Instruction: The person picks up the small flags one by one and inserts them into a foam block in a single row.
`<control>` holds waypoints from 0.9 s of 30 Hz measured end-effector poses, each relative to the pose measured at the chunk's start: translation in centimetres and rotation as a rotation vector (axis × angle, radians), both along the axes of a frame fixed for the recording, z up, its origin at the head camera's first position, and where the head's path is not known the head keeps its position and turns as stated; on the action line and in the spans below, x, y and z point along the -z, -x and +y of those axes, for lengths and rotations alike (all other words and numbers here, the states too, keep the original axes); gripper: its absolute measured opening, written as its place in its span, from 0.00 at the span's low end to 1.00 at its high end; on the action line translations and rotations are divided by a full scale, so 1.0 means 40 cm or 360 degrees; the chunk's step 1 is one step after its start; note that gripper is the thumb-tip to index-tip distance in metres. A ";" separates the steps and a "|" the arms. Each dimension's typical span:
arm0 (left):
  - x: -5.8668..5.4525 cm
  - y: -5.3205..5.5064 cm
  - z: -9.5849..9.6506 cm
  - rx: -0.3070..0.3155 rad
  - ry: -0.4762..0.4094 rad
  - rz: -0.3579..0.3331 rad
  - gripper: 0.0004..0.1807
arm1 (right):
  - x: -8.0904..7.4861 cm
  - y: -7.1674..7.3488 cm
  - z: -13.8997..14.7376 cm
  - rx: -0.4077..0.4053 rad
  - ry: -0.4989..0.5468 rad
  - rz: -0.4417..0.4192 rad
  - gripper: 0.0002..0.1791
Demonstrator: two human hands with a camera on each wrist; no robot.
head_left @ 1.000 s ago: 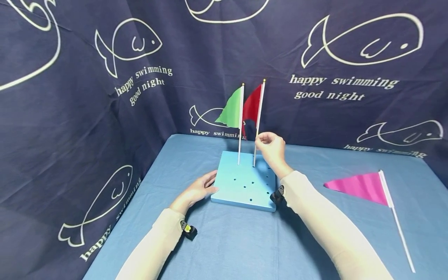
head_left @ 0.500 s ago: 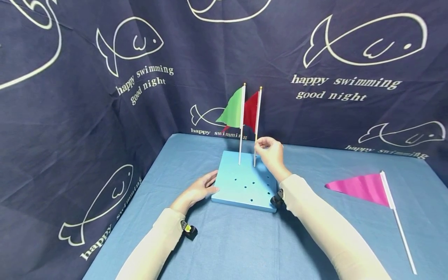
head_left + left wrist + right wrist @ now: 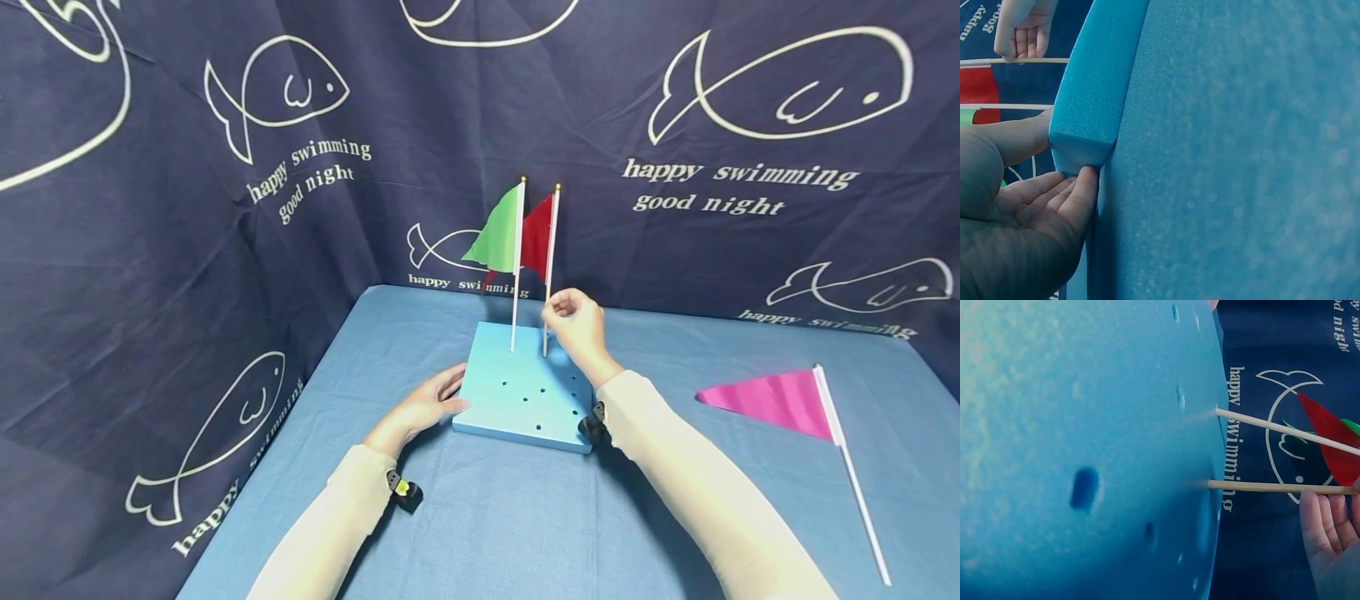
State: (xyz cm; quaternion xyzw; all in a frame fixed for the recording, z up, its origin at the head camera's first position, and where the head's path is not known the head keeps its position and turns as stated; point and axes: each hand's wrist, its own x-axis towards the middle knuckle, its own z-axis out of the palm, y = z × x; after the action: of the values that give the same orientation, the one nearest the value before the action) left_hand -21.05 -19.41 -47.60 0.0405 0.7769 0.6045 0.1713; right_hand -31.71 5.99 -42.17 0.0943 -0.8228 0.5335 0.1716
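My right hand (image 3: 581, 321) pinches the stick of a red flag (image 3: 537, 237) between thumb and fingertips. The lower end of that stick stands in a hole near the back of a light-blue foam board (image 3: 487, 412). In the right wrist view, the bare wooden stick (image 3: 1260, 486) enters the foam beside the fingertips. Just left of it, a green flag (image 3: 498, 237) stands upright in another hole, partly covering the red cloth. My left hand (image 3: 423, 406) rests against the board's left side, its thumb over the top face and its straight fingers on the side (image 3: 1079, 159).
A pink flag (image 3: 776, 404) on a white stick lies on the blue cloth-covered table (image 3: 495, 517) at the right. Several more holes dot the foam board. Behind and to the left hangs a dark blue curtain (image 3: 450, 108) with fish drawings.
The red flag has sunk somewhat, its top moving down and slightly left. My right hand has shifted a little left with it. The left hand and the board stay where they were.
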 end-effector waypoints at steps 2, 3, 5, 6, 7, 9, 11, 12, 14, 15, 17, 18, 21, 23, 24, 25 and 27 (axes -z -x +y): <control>0.000 -0.001 0.000 -0.0001 0.0001 0.0000 0.39 | 0.000 0.000 -0.001 0.0000 -0.0001 0.0013 0.04; 0.000 -0.001 -0.001 0.0000 0.0001 0.0004 0.39 | 0.000 0.001 -0.001 0.0000 0.0008 0.0021 0.04; 0.002 -0.002 -0.001 -0.0006 0.0003 0.0001 0.39 | 0.001 0.003 -0.002 0.0000 0.0018 0.0038 0.04; 0.002 -0.002 -0.001 -0.0008 0.0004 0.0004 0.39 | 0.002 0.004 -0.002 -0.0001 0.0026 0.0044 0.04; 0.002 -0.002 -0.001 -0.0009 0.0004 0.0007 0.39 | 0.001 0.005 -0.003 -0.0002 0.0032 0.0052 0.05; 0.003 -0.002 -0.001 -0.0013 0.0010 0.0015 0.39 | 0.000 0.005 -0.003 -0.0004 0.0030 0.0056 0.05; 0.002 -0.002 0.000 -0.0016 0.0013 0.0010 0.39 | -0.001 0.004 -0.003 -0.0009 0.0018 0.0047 0.06; 0.002 -0.002 0.000 -0.0017 0.0016 0.0009 0.39 | -0.002 0.002 -0.004 -0.0013 0.0011 0.0038 0.06; 0.003 -0.002 0.000 -0.0016 0.0019 0.0011 0.39 | -0.004 0.000 -0.003 -0.0025 -0.0005 0.0025 0.07; 0.003 -0.002 0.000 -0.0015 0.0018 0.0009 0.39 | -0.004 -0.001 -0.003 -0.0033 -0.0005 0.0018 0.07; 0.004 0.000 0.001 -0.0014 0.0015 0.0016 0.39 | -0.005 -0.002 -0.003 -0.0049 0.0002 0.0011 0.07; 0.004 0.000 0.001 -0.0015 0.0017 0.0020 0.39 | -0.006 -0.003 -0.003 -0.0055 0.0009 0.0008 0.07; 0.004 0.001 0.001 -0.0009 0.0016 0.0029 0.39 | -0.006 -0.004 -0.003 -0.0063 0.0019 -0.0003 0.07; 0.002 0.001 0.001 -0.0004 0.0017 0.0029 0.39 | -0.006 -0.005 -0.003 -0.0064 0.0021 -0.0012 0.07; 0.002 0.000 0.001 -0.0001 0.0017 0.0027 0.39 | -0.007 -0.005 -0.002 -0.0066 0.0028 -0.0020 0.07; 0.001 0.000 0.001 0.0000 0.0016 0.0025 0.39 | -0.007 -0.006 -0.001 -0.0064 0.0020 -0.0021 0.07; 0.001 -0.001 0.001 -0.0002 0.0016 0.0018 0.39 | -0.010 -0.007 0.002 -0.0067 0.0010 -0.0024 0.07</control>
State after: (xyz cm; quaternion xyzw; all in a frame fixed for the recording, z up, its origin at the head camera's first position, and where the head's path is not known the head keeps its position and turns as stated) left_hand -20.99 -19.36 -47.63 0.0427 0.7809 0.6005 0.1668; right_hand -31.42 6.06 -41.77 0.1070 -0.8202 0.5403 0.1545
